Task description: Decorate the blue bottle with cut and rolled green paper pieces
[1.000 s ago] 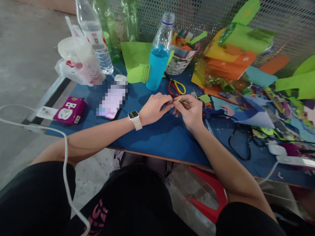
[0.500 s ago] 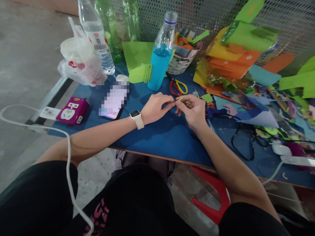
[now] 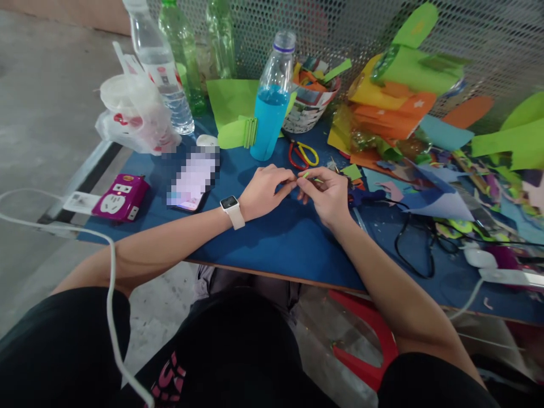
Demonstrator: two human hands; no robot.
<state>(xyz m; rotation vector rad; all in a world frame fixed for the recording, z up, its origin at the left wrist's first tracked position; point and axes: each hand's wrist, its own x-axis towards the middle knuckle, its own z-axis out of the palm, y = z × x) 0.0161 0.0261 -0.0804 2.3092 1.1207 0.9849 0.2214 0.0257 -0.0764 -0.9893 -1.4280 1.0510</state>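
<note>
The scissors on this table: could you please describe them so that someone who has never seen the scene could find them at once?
Start at the blue table and find the bottle of bright blue liquid standing near its far edge. Just to the right of its base, beyond the left hand and right hand, lie the scissors. One handle loop is red and the other yellow, unlike the paper scraps around.

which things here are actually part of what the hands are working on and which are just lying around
In hand:
left hand and right hand, pinching a small green strip between their fingertips.

Lying about:
scissors
blue bottle
phone
purple socket block
paper scraps
</note>
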